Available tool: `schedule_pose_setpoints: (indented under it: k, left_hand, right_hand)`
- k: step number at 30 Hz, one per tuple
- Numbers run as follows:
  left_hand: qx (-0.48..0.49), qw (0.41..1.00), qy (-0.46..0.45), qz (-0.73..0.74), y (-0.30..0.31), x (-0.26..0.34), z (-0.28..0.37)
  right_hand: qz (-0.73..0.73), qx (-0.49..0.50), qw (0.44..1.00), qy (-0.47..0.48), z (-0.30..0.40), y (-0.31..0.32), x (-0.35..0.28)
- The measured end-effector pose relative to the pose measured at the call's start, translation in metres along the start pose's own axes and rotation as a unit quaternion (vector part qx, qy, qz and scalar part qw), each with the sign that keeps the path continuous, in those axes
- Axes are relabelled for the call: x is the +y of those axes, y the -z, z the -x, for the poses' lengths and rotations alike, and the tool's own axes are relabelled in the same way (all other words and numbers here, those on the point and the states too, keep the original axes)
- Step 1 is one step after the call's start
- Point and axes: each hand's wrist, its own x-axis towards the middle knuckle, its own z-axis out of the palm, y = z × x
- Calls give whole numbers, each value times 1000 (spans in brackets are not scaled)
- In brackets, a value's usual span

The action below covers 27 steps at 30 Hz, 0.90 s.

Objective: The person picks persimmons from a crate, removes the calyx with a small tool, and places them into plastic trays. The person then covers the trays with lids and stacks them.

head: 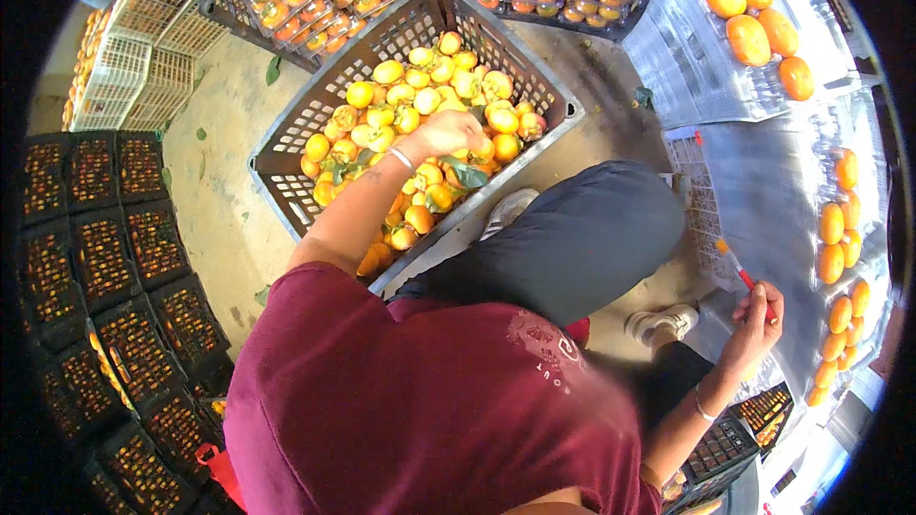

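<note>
My left hand (454,132) reaches into a brown plastic crate (562,96) heaped with yellow-orange persimmons (427,100), some with green leaves. Its fingers are curled down among the fruit beside a leaf (469,174); whether they grip a persimmon is hidden. At the right, my right hand (760,311) holds a slim red-handled tool (746,277) with a pale neck and an orange tip, seemingly a small brush. The tip points up and left, beside a silvery, plastic-covered work surface (758,207). Several orange persimmons (748,40) lie on clear plastic trays on that surface.
Dark crates (621,28) of clear-boxed fruit stand beyond the brown crate. White crates (118,75) are stacked at upper left, with rows of black fruit-filled crates (93,172) below them. Loose leaves (273,70) lie on the floor. Another black crate (723,450) stands at lower right.
</note>
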Motion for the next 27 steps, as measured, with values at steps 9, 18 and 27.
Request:
schedule_pose_setpoints:
  k: [9, 18, 27]
  left_hand:
    - [-53, 993, -45, 93, 10, 15, 2]
    - [-140, 783, -82, 600, -12, 239, 64]
    - [-346, 719, -138, 587, -97, 334, 52]
  right_hand:
    - [-66, 7, 997, 32, 13, 11, -13]
    - [-306, -68, 946, 82, 48, -4, -64]
    - [-299, -77, 947, 89, 65, 31, -61]
